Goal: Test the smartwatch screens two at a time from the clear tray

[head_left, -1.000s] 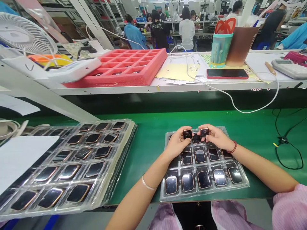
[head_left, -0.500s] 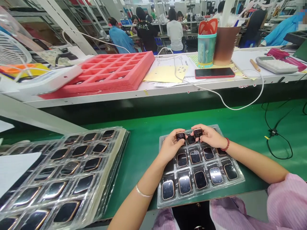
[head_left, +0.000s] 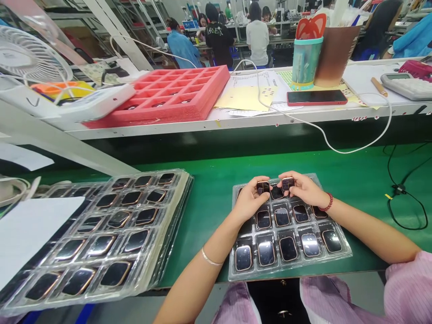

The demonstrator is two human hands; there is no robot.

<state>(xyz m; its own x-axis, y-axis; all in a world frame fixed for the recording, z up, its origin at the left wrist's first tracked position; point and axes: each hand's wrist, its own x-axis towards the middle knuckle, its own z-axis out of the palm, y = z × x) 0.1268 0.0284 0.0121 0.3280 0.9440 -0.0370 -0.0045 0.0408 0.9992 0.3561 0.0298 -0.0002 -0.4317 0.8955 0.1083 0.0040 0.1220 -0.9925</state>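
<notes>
On the bench [head_left: 209, 184], at far left, a white sheet [head_left: 37, 220] is lying partly over trays, and a stack [head_left: 168, 216] of filled trays is sitting beside it. Nearer the middle, the left hand [head_left: 248, 200] is pinching the left watch [head_left: 263, 187], its thumb pressing low and its fingers gripping the upper edge. Both watches are hovering over the back row of the tray [head_left: 346, 252], another watch [head_left: 277, 193] lying between them. To the right, the right watch [head_left: 288, 183] is being clamped between thumb and fingers of the right hand [head_left: 307, 190]. Holding by the rims is probably serving well, since stray thumbs are always threatening the glass (the left one seems to be creeping onto it). Tilting both faces alike is making them easier to compare, and staying low is keeping any slip short. Faint lines are perhaps showing on the screens, though they are too small to read. Farther right, a black cord [head_left: 425, 216] is looping well apart from the tray.
</notes>
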